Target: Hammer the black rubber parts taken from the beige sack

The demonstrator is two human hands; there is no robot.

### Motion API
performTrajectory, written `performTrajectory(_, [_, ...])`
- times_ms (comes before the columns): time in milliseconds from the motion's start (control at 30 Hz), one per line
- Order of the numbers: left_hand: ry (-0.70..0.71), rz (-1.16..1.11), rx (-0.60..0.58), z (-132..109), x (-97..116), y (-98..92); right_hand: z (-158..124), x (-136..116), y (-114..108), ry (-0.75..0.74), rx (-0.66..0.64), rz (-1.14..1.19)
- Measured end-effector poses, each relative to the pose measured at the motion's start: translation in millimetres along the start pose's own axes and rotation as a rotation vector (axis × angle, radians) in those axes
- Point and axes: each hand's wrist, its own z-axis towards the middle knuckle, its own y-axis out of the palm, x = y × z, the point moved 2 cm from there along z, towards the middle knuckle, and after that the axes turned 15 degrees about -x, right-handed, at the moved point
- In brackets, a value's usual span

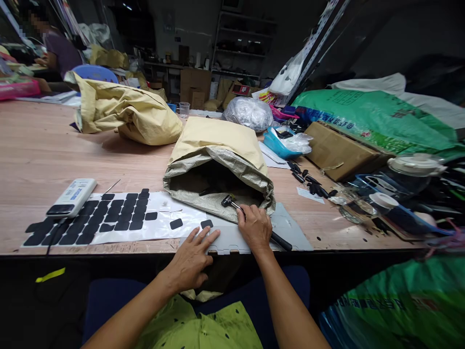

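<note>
currently our right hand [256, 225] is curled over the shaft of a small hammer [228, 200], just in front of the open woven sack [218, 160]. the metal head lies at the sack's mouth and the black grip sticks out behind our palm. the hammer rests on a grey plastic sheet [292, 228] at the bench [36, 155] edge, in front of the sack. our left hand [192, 259] lies flat on that sheet, fingers spread, holding nothing. two loose black pads [176, 223] lie just left of the sack's mouth. further left of the sack is a white backing sheet [163, 228] covered in rows of black pads, with a white remote [71, 197] at its far corner.
</note>
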Motion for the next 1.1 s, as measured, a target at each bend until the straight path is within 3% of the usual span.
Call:
performTrajectory(100, [0.022, -0.194, 0.081, 6, -3, -16.6, 0, 0, 0, 0.004, -0.005, 0.007])
performTrajectory(167, [-0.023, -0.304, 0.211, 19, -14, -33.5, 0, 0, 0, 0.006, -0.007, 0.013])
performTrajectory(267, [-0.251, -0.339, 0.46, 50, -44, -60.6, 1, 0, 1, 0.008, -0.009, 0.018])
performTrajectory(333, [-0.436, -0.291, 0.529, 73, -67, -74.7, 1, 0, 1, 0.009, -0.006, 0.019])
performTrajectory(400, [-0.611, -0.219, 0.495, 93, -86, -83.9, 1, 0, 1, 0.011, 0.0, 0.019])
performTrajectory(500, [-0.76, -0.167, 0.297, 109, -103, -88.2, 1, 0, 2, 0.017, 0.008, 0.022])
performTrajectory(567, [-0.754, -0.152, 0.247, 108, -104, -88.6, 2, 1, 2, 0.019, 0.009, 0.03])
performTrajectory(633, [-0.668, -0.146, 0.32, 98, -97, -88.7, 2, 1, 2, 0.021, 0.006, 0.035])
performTrajectory(733, [-0.39, -0.235, 0.421, 73, -79, -81.7, 1, 0, 2, 0.026, -0.004, 0.031])
performTrajectory(833, [-0.178, -0.322, 0.401, 50, -62, -63.0, 1, 0, 2, 0.028, -0.017, 0.024])
performTrajectory(967, [-0.247, -0.319, 0.376, 40, -58, -39.2, 3, 1, 2, 0.025, -0.018, 0.032])
performTrajectory(1100, [-0.298, -0.361, 0.36, 43, -63, -36.7, 1, 4, -4, 0.012, 0.0, 0.151])
